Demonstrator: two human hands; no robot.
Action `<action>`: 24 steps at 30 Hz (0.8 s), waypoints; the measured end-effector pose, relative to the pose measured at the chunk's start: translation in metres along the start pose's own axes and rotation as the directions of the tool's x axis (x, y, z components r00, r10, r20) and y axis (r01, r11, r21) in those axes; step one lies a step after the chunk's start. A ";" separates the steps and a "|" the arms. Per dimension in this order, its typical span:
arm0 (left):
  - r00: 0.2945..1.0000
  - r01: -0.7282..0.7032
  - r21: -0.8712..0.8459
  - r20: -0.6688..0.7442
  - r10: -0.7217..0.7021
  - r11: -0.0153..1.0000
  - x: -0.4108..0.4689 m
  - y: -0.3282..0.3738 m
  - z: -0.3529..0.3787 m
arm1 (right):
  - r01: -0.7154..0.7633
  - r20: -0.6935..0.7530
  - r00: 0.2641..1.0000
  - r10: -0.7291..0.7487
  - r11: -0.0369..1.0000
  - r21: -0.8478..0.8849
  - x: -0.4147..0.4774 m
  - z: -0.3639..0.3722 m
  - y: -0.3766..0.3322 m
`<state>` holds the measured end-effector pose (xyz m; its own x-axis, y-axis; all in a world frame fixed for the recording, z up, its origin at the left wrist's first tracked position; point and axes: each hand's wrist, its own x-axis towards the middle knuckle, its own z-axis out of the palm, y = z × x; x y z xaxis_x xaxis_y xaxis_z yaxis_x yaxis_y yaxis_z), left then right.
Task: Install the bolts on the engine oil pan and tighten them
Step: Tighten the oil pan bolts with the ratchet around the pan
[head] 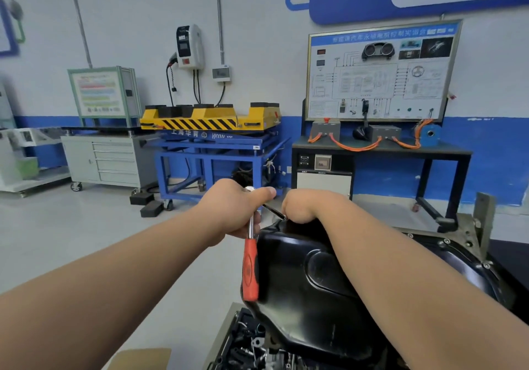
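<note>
Two hands at oil pan (315,284) far rim. Left hand (232,206): my fingers clench ratchet (250,266), handle pointing back from them toward me. Right hand (303,205): nearer the rim, fingers hidden, grip untellable.

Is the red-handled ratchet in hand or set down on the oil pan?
In hand: the left hand grips the ratchet by its metal shaft, red handle pointing down by the oil pan.

Black oil pan (315,298) sat on the engine (252,344), w/ bolts (446,241) along its R flange. Grey floor (71,241) carried a blue stand (211,155), a drawer cabinet (114,161), a black bench (380,149) and 2 dark blocks (151,209), prob. rubber, nr the stand's foot.
</note>
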<state>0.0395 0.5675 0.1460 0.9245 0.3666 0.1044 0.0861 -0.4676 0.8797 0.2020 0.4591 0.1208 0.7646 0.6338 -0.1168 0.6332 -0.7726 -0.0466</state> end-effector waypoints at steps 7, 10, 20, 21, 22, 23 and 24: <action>0.957 -0.218 0.538 -0.048 0.287 0.815 -0.007 -0.014 0.008 | -0.020 -0.044 0.999 0.019 1.000 -0.014 -0.002 0.009 0.000; 0.986 -0.128 0.458 -0.040 0.164 0.880 -0.009 -0.015 0.004 | -0.020 -0.053 0.998 0.019 1.000 -0.021 -0.002 0.011 -0.001; 0.753 -0.430 0.886 0.457 0.474 -0.171 0.012 0.009 -0.021 | -0.033 -0.080 0.996 0.032 0.999 -0.013 -0.004 0.014 -0.002; 0.745 -0.435 0.875 0.482 0.462 -0.212 0.015 0.010 -0.023 | -0.037 -0.082 0.996 0.037 0.999 -0.004 -0.003 0.014 -0.002; 0.759 -0.453 0.876 0.476 0.445 -0.165 0.016 0.009 -0.021 | -0.037 -0.085 0.996 0.037 0.999 0.001 -0.003 0.015 -0.003; 0.798 -0.467 0.884 0.428 0.425 -0.015 0.015 0.007 -0.018 | -0.034 -0.086 0.996 0.034 0.999 0.002 -0.002 0.015 -0.003; 0.859 -0.437 0.876 0.340 0.382 0.203 0.012 0.006 -0.012 | -0.032 -0.088 0.996 0.032 0.999 0.004 -0.002 0.015 -0.003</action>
<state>0.0465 0.5790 0.1585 0.9535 -0.1375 0.2683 -0.0614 -0.9598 -0.2738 0.1967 0.4593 0.1063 0.7919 0.6099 -0.0303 0.6084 -0.7923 -0.0466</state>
